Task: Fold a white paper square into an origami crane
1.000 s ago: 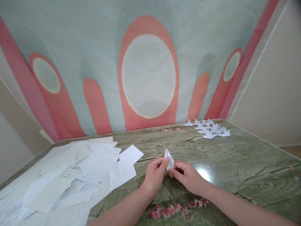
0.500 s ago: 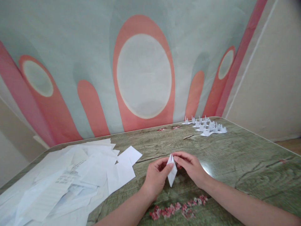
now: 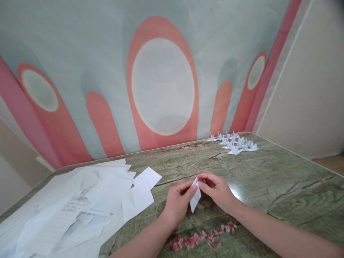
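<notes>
A white piece of folded paper [image 3: 196, 200], narrow and diamond-shaped, is held between my two hands above the table. My left hand [image 3: 176, 200] pinches it from the left, with the thumb lying across its front face. On the right, my right hand [image 3: 217, 190] has its thumb and fingertips closed at the paper's upper tip. The fingers behind the paper are partly hidden. The lower point of the paper hangs free and tilts slightly left.
A wide heap of loose white sheets [image 3: 67, 204] covers the table's left side, with square paper pieces [image 3: 147, 178] at its right edge. Several folded paper cranes [image 3: 235, 148] stand at the back right of the wood-patterned table [image 3: 268, 172]. A patterned wall covering [image 3: 113, 53] rises behind.
The folded paper has tilted a little, its lower point shifting left. My right fingers have moved slightly at the upper tip. The whole view has shifted slightly.
</notes>
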Available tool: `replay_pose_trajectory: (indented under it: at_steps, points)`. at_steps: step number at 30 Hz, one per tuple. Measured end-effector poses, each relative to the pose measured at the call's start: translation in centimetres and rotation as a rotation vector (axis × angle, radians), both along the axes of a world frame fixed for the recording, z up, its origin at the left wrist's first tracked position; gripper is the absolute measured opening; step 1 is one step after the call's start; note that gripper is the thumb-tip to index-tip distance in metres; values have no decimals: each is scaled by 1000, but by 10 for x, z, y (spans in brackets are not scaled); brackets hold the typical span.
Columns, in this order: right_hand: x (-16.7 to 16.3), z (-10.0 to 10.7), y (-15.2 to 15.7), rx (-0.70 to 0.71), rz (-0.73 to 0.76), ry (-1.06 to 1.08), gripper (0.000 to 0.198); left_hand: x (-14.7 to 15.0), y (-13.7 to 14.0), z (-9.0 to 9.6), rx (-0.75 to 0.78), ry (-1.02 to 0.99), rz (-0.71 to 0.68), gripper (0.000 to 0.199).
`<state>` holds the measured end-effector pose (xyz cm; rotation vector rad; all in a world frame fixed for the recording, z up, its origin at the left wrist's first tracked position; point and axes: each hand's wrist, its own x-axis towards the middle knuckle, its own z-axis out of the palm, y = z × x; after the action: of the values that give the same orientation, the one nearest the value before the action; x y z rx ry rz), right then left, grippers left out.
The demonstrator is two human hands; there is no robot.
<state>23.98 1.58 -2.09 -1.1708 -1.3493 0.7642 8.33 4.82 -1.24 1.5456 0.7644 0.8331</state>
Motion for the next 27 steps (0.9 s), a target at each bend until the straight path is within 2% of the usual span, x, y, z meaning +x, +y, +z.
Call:
replay_pose_trajectory:
  at_steps: [9, 22, 27]
  points:
    - [2, 5, -1, 122, -110, -165, 7, 1, 1, -1, -6, 23, 64, 34]
    - [0, 5, -3, 136, -87, -219, 8, 1, 1, -1, 0, 23, 81, 32]
    - [0, 7, -5, 158, -118, -237, 8, 2, 0, 1, -44, -15, 86, 31]
